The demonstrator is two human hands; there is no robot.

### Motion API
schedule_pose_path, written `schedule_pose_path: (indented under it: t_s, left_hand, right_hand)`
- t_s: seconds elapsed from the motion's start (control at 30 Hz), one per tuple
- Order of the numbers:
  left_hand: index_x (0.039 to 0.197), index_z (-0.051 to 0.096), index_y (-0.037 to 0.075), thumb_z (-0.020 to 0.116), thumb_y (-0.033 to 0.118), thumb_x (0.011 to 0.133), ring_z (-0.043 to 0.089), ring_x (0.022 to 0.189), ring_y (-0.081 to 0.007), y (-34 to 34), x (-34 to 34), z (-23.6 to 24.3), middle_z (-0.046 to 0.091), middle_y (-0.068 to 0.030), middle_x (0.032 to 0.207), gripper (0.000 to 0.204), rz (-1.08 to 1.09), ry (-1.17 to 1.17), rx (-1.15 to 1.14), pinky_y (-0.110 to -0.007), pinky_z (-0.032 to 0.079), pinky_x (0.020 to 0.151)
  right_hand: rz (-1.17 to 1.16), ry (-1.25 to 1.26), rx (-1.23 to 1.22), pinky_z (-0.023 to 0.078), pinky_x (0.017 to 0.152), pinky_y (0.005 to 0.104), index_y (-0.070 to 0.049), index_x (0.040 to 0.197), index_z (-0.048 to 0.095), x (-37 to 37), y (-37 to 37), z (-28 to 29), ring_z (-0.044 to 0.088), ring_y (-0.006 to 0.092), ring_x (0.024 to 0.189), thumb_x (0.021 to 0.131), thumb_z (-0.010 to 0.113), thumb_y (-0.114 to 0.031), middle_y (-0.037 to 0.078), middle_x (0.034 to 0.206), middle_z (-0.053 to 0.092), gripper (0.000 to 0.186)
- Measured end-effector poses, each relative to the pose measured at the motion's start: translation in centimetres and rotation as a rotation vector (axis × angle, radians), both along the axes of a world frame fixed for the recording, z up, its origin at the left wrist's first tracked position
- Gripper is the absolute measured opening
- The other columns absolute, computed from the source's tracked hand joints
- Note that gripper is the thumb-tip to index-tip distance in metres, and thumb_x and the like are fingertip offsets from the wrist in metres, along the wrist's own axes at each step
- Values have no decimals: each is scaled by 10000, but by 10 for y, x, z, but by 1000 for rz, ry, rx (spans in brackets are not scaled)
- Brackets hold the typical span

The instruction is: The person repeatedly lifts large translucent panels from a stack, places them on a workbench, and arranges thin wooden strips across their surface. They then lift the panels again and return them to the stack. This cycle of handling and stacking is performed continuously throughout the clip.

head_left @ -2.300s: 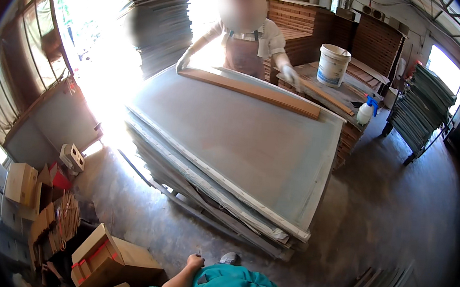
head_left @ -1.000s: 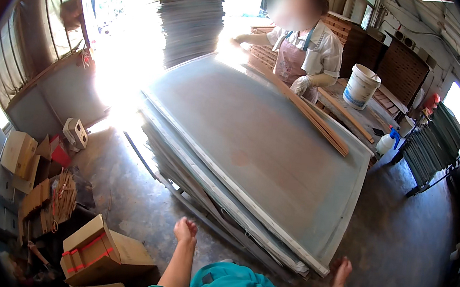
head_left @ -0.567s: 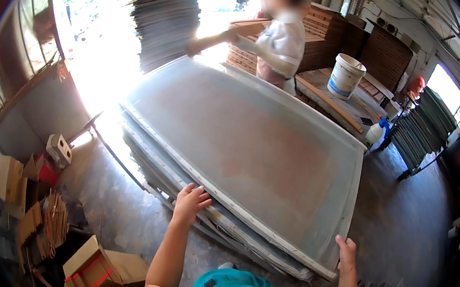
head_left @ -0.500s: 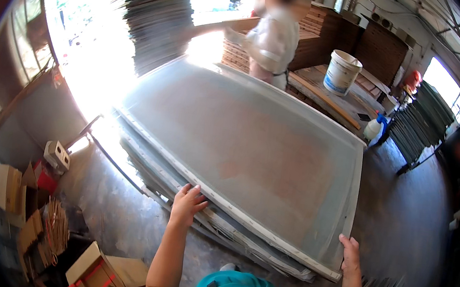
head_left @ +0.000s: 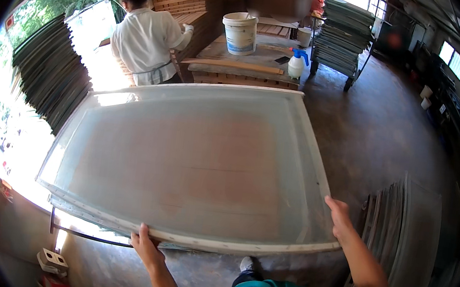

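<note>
A large rectangular mesh screen (head_left: 183,155) with a pale frame and a reddish-brown area in its middle spans the centre of the view. My left hand (head_left: 147,245) grips its near edge, thumb on top and fingers hidden underneath. At the right edge, near the corner, my right hand (head_left: 338,217) is wrapped round the frame. Parts of other frames (head_left: 85,219) show beneath the screen at the left. How far the screen is lifted off them I cannot tell.
Across from me a person (head_left: 145,43) in white faces a wooden stack. A white bucket (head_left: 239,34) and a spray bottle (head_left: 297,65) stand on a table. Stacks of dark boards (head_left: 51,69) lean at left. More screens (head_left: 401,236) stand upright at my right, beside the floor (head_left: 377,143).
My view has turned to the right. Both hands stay on the screen, and its near edge has come away from the stack beneath. The person in white has turned away.
</note>
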State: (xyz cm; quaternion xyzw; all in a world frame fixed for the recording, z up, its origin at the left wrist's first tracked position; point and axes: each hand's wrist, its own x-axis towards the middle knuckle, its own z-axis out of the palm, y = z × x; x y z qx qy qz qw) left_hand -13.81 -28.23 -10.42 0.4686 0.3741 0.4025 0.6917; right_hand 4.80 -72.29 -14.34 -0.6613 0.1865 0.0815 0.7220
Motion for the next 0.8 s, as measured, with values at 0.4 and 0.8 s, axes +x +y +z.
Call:
schedule_pose_path:
  t_s: [0.4, 0.8]
  left_hand:
    - [1304, 279, 19, 421, 165, 938, 578, 747, -196, -225, -1, 107, 566, -167, 1022, 419, -301, -396, 267, -304, 506, 649]
    - [1291, 371, -29, 751, 199, 782, 510, 753, -83, -503, 66, 125, 575, -17, 876, 675, -1289, -303, 512, -212, 411, 658]
  right_hand:
    - [-310, 148, 132, 503, 632, 334, -6, 959, 639, -191, -184, -47, 616, 197, 697, 895, 569, -311, 78, 823, 646, 319]
    - [-363, 757, 681, 483, 844, 402, -19, 1065, 602, -400, -245, -219, 603, 288, 927, 904, 535, -380, 141, 1000, 644, 402]
